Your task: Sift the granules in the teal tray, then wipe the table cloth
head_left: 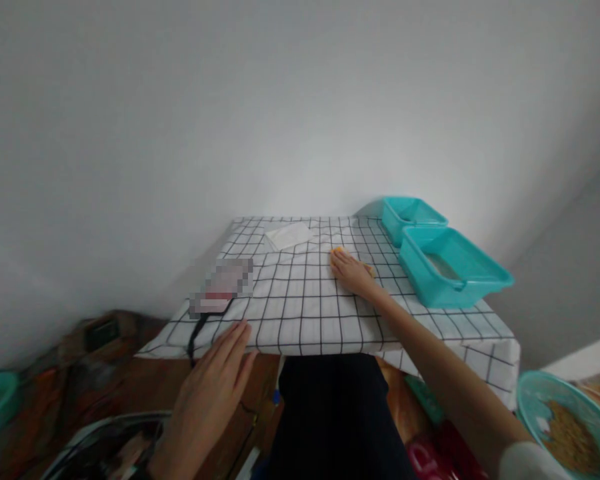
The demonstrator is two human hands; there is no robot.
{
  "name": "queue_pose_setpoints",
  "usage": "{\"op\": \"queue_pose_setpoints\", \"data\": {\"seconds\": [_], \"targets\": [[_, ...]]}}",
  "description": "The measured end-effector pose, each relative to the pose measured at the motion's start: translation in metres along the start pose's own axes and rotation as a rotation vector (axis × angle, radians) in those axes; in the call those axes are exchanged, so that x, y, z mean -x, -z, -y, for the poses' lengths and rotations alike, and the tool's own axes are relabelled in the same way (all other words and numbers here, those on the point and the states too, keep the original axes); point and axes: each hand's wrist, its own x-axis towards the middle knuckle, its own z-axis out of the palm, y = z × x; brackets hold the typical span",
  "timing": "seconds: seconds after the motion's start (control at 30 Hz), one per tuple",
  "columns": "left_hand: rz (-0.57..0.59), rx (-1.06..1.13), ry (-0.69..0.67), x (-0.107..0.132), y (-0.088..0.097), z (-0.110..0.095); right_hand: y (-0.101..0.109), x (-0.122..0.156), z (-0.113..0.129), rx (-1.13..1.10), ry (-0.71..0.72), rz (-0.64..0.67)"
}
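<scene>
Right hand [353,272] flat on the worktop [305,313], fingers closed down over an orange thing [338,251], prob. a sponge, mid-cloth w/ only an edge showing. Left hand [215,393] hovers at the near edge, fingers spread wide, holding nothing. Two teal tubs [450,270] sit right, white paper [289,235] at the back. Cloth looks clean; can't tell how much is wiped.

Person's body as seen from the head camera. Left hand [207,400], lower left of centre: bare, no ring or watch visible. Right hand [353,272], centre: bare, forearm uncovered to a white sleeve [530,463] edge at lower right. Dark garment [335,413] covers the lap, bottom centre.
</scene>
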Motion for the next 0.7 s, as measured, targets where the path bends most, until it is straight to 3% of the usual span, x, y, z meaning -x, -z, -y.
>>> {"op": "queue_pose_setpoints", "data": {"seconds": [0.13,0.23,0.33,0.47,0.57,0.63,0.7], "targets": [[0.007,0.028,0.017,0.004,0.008,-0.005,0.004,0.013,-0.013,-0.062,0.051,-0.028],[0.005,0.071,0.025,0.006,0.017,-0.009,0.000,0.009,0.007,-0.132,0.123,-0.042],[0.033,0.114,0.040,0.012,0.028,-0.011,-0.012,0.001,0.054,-0.197,0.262,0.003],[0.049,0.179,0.104,0.028,0.043,-0.003,-0.031,0.010,0.138,-0.284,0.556,0.176],[0.032,0.294,0.312,0.039,0.060,0.011,-0.033,0.035,0.182,-0.496,0.718,0.345],[0.035,0.405,0.530,0.042,0.071,0.021,-0.026,0.053,0.194,-0.770,0.650,0.452],[0.046,0.561,0.769,0.039,0.080,0.026,-0.017,0.066,0.196,-1.151,0.447,0.539]]}}
